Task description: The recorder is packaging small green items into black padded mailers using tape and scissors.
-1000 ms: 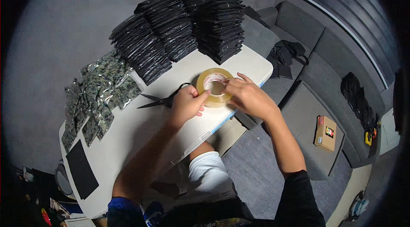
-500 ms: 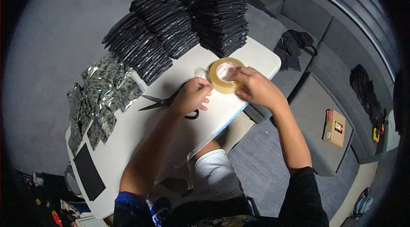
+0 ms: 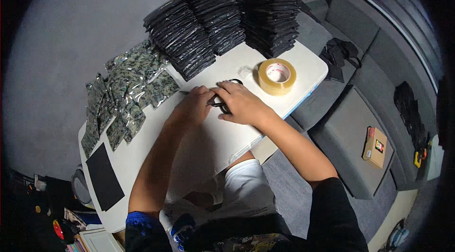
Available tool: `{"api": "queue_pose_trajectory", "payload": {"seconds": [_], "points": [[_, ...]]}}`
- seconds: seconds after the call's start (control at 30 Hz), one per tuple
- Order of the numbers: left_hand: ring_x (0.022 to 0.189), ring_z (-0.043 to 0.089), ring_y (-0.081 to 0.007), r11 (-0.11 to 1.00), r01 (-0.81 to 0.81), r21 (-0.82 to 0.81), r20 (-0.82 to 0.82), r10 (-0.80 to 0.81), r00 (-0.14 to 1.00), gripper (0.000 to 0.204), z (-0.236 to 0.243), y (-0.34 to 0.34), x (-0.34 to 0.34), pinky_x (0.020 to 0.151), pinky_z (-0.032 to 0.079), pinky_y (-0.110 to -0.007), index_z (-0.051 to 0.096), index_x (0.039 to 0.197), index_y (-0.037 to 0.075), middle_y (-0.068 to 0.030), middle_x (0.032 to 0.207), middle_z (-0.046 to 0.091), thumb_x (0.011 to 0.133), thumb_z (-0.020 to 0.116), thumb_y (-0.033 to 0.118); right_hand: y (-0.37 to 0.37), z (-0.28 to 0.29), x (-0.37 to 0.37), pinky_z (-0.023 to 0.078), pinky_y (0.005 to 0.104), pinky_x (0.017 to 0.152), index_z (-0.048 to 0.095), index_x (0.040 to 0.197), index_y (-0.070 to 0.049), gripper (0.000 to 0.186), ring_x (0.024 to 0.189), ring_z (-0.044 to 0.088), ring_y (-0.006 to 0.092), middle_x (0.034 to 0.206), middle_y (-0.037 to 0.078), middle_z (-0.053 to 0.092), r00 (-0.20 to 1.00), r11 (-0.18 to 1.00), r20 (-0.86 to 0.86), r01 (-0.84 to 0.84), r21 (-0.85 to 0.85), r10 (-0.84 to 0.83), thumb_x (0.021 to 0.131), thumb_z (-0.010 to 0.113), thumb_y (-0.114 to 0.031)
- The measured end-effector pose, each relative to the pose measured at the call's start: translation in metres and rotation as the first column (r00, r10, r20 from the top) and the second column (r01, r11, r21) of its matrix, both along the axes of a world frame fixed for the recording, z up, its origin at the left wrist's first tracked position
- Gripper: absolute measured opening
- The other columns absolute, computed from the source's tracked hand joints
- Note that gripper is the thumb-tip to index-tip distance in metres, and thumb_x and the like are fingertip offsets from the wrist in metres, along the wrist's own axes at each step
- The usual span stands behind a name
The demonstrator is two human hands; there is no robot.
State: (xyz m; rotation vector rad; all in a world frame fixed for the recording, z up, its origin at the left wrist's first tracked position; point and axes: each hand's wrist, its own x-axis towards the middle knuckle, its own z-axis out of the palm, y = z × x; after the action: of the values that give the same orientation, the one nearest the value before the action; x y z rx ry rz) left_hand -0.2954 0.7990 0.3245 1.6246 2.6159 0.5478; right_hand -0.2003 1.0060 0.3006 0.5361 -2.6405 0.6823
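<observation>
Black-handled scissors (image 3: 218, 104) lie on the white table (image 3: 189, 166), mostly covered by my two hands, with parts of the handle loops showing. My right hand (image 3: 241, 104) bends over them, its fingers and thumb around the handles. Against its fingertips is my left hand (image 3: 193, 105), fingers curled closed; what is in them is hidden. A wide roll of clear yellowish tape (image 3: 277, 77) lies flat to the right of my right hand, touched by neither hand.
Tall stacks of black plastic packets (image 3: 189, 34) stand at the table's far side. Camouflage-patterned clear packets (image 3: 137, 79) pile up on the left, above a flat black sheet (image 3: 104, 176). A grey sofa (image 3: 365, 72) and a small cardboard box (image 3: 375, 147) are on the right.
Both hands have left the tape roll and moved left onto the scissors, meeting there. The roll now lies free. The whole view has shifted slightly.
</observation>
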Motion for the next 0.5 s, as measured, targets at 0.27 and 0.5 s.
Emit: {"api": "queue_pose_trajectory", "payload": {"seconds": [0.27, 0.5], "points": [[0.111, 0.060, -0.0381, 0.999, 0.034, 0.033, -0.040, -0.033, 0.999, 0.038, 0.001, -0.018, 0.015, 0.099, 0.049, -0.047, 0.062, 0.127, 0.000, -0.0173, 0.115, 0.061, 0.090, 0.071, 0.006, -0.007, 0.010, 0.004, 0.046, 0.0494, 0.109, 0.067, 0.112, -0.006, 0.032, 0.111, 0.066, 0.0326, 0.108, 0.011, 0.071, 0.998, 0.994, -0.061, 0.006, 0.113, 0.001, 0.086, 0.077, -0.021], [0.104, 0.064, -0.0361, 0.995, 0.010, 0.101, -0.131, 0.003, 0.991, 0.033, 0.072, 0.050, 0.046, 0.092, 0.052, -0.047, 0.066, 0.119, 0.001, -0.0151, 0.108, 0.064, 0.089, 0.075, 0.010, 0.065, 0.097, 0.032, 0.051, 0.0480, 0.097, 0.070, 0.108, -0.004, 0.027, 0.103, 0.067, 0.0352, 0.104, 0.015, 0.070, 0.975, 0.988, -0.196, -0.074, 0.139, 0.100, 0.084, 0.077, -0.015]]}}
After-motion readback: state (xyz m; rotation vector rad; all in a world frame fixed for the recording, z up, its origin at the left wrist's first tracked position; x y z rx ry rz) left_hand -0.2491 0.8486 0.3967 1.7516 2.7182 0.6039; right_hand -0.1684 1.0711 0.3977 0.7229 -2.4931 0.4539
